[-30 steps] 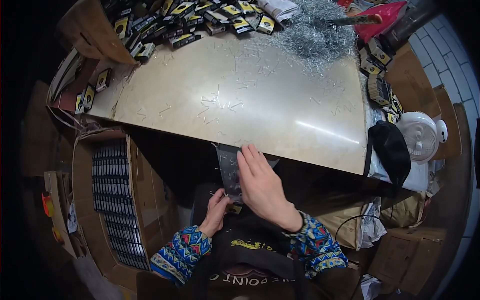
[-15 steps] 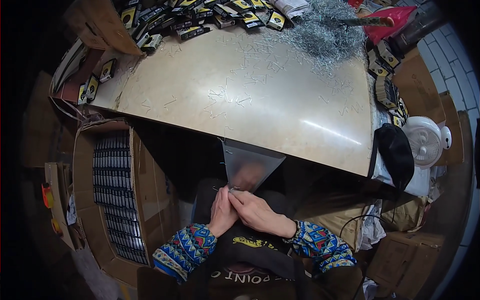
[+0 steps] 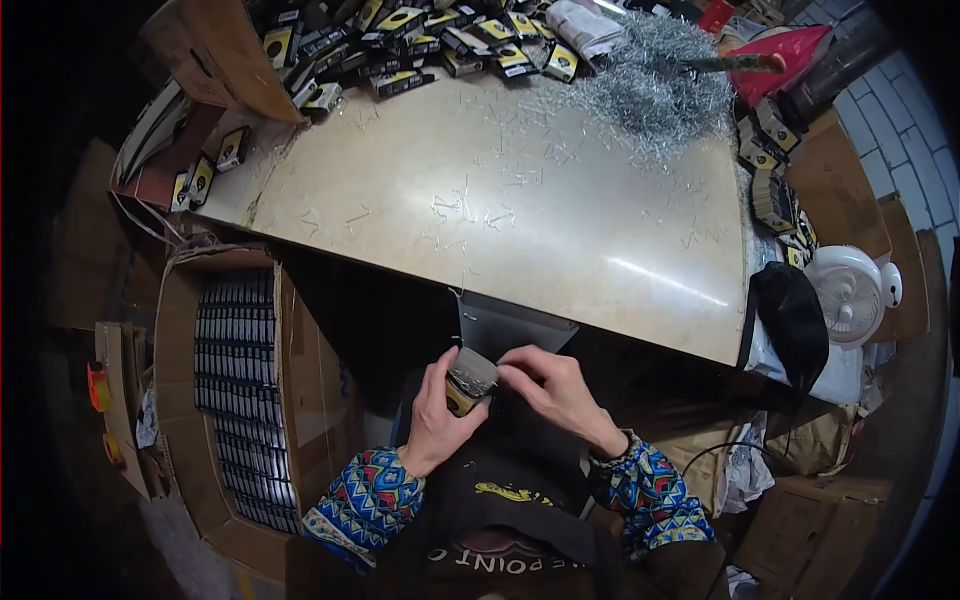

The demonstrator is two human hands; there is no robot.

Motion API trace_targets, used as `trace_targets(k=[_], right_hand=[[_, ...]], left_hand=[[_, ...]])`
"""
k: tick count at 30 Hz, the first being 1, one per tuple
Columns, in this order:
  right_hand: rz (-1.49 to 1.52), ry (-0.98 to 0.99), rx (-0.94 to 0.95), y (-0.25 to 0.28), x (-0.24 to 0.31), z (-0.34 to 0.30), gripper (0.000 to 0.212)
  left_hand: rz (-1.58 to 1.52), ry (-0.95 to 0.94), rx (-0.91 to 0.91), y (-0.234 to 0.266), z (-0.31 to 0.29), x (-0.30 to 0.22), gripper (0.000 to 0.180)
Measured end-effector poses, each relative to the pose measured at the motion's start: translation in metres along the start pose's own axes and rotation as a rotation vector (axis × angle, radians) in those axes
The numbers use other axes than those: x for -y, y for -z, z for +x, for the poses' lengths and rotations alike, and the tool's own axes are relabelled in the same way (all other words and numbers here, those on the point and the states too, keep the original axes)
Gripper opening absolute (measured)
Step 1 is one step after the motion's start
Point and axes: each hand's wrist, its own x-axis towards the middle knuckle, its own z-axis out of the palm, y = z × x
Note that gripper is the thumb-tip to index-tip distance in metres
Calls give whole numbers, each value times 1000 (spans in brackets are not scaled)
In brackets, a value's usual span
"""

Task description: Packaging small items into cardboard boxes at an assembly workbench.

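Observation:
My left hand (image 3: 435, 415) holds a small black and yellow box (image 3: 468, 379) filled with silvery metal pieces, just below the near edge of the beige table (image 3: 520, 215). My right hand (image 3: 555, 390) is beside it, its fingertips pinching at the box's right edge. A grey metal plate (image 3: 510, 325) hangs from the table edge right above both hands. A heap of silvery metal pieces (image 3: 645, 85) lies at the far right of the table. Loose pieces are scattered over the tabletop.
Several black and yellow small boxes (image 3: 400, 45) lie along the table's far edge and right side (image 3: 775, 195). An open cardboard carton (image 3: 240, 375) packed with rows of dark boxes stands at my left. A white fan (image 3: 850, 295) and a black cap (image 3: 795, 320) are at the right.
Both hands have come down from the grey plate at the table edge toward my lap. The small box now shows in my left hand, with the right fingers at it.

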Motion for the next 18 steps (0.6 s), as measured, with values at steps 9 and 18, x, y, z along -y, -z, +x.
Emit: trace_targets(k=[9,18], right_hand=[[-52,343,-366,-20,1,-5,26],[-196,462,-499,-25,0,-2,27]], left_hand=[[-142,-63,-24,1,26,-19,79],[-11,-178,-21,-1,30,-23,92]])
